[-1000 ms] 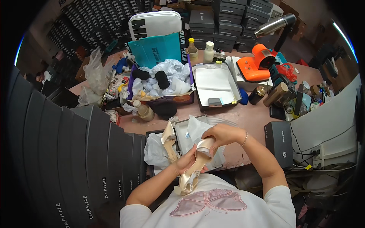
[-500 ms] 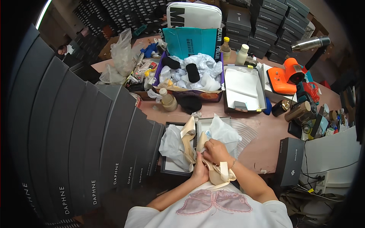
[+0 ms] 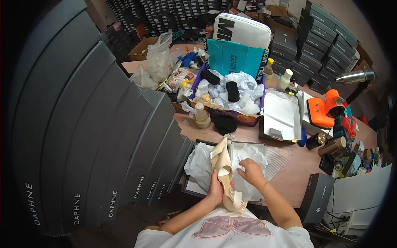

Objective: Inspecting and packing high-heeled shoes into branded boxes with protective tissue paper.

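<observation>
My left hand (image 3: 215, 189) is wrapped round a cream pointed shoe (image 3: 223, 160), held toe away from me, with its strap and ornament near my chest. White lining shows inside it. Right of the shoe, and apart from it, my right hand (image 3: 252, 172) hovers over white tissue paper (image 3: 253, 153) with its fingers curled together. Whatever may be between those fingertips is too small to make out. Behind the held shoe, partly covered by it, is a second cream shoe (image 3: 215, 149). Both are above an open shoe box (image 3: 193, 187), where more tissue (image 3: 196, 162) lies at the left.
Tall stacks of dark shoe boxes (image 3: 95, 124) crowd my left. Across the pink table (image 3: 285, 165) stand a purple-edged carton (image 3: 244, 118) of crumpled tissue, a glue bottle (image 3: 202, 116), a shallow box (image 3: 282, 113) and an orange device (image 3: 323, 110). One dark box (image 3: 317, 196) stands at right.
My right hand has come away from the shoe toward the right. My left hand has kept hold of the shoe, which is now turned more upright in view. The whole view has shifted.
</observation>
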{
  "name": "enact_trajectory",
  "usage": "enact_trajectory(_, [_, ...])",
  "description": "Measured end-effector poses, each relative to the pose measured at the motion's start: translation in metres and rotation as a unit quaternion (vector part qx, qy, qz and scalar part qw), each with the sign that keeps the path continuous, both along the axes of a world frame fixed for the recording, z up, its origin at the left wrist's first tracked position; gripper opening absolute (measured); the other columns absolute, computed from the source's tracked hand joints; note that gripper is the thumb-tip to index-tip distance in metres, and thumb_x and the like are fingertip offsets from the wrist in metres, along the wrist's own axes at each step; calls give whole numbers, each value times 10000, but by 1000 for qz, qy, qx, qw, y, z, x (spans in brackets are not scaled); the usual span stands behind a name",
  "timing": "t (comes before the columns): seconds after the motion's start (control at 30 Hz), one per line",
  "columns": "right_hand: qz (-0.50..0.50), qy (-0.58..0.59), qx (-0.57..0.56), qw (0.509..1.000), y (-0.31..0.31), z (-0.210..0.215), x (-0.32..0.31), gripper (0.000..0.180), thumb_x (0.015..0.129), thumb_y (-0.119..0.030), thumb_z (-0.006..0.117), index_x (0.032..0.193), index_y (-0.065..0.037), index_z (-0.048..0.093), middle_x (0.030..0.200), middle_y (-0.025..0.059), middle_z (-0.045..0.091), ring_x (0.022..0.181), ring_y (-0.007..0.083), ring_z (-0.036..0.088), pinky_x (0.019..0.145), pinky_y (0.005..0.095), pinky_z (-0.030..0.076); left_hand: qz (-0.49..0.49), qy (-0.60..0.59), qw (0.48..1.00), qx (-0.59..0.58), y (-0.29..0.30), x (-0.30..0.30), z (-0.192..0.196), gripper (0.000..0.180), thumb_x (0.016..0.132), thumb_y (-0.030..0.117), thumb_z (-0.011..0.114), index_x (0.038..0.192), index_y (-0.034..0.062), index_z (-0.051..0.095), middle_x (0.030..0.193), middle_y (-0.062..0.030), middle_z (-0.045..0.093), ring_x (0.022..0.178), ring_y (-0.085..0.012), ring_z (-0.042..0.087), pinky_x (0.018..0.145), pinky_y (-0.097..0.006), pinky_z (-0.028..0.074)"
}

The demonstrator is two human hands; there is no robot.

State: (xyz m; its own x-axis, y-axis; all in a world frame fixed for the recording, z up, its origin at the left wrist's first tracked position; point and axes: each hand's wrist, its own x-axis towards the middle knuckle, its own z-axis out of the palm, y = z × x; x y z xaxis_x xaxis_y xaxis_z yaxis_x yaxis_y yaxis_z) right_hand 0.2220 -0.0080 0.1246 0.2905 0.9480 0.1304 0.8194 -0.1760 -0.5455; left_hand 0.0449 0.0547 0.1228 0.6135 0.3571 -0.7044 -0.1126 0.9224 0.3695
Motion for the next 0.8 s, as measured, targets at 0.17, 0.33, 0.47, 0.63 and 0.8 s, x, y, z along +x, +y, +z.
enact_trajectory(0.17, [177,-108,14,978,0,12,-34,151,747,-190,643,855,-108,576,741,26,580,677,197,613,597,359,437,51,-14,997,-64,-28,16,7,637,946,613,320,1366,141,404,1354,-53,477,1252,-211,424,1050,-407,337])
enact_trajectory(0.33, [131,-100,29,986,-26,10,-28,203,725,-170,673,890,-84,591,729,41,578,662,226,606,613,380,439,36,-13,999,-33,-25,10,-10,642,925,641,338,1315,141,442,1214,-48,521,1060,-238,510,929,-425,426])
enact_trajectory(0.47, [-12,-169,27,985,-44,22,4,378,738,-157,710,1073,-30,590,921,157,605,819,312,598,719,413,445,53,46,997,-25,2,-1,-24,721,889,706,312,1270,113,465,1081,-63,530,891,-245,526,791,-453,481])
enact_trajectory(0.63, [100,259,50,959,-24,22,-43,494,916,-368,529,1204,32,508,1166,275,505,1018,404,505,951,460,365,-12,17,1000,-21,3,14,-9,757,907,695,280,1386,116,371,1343,-98,459,1193,-259,471,1007,-416,400])
enact_trajectory(0.8, [33,223,-125,966,22,-20,-50,710,909,-584,402,1051,101,523,1126,320,515,1105,415,473,1032,617,195,-14,-31,999,31,-23,26,13,694,962,614,212,1446,120,268,1473,-86,325,1339,-238,349,1091,-413,335])
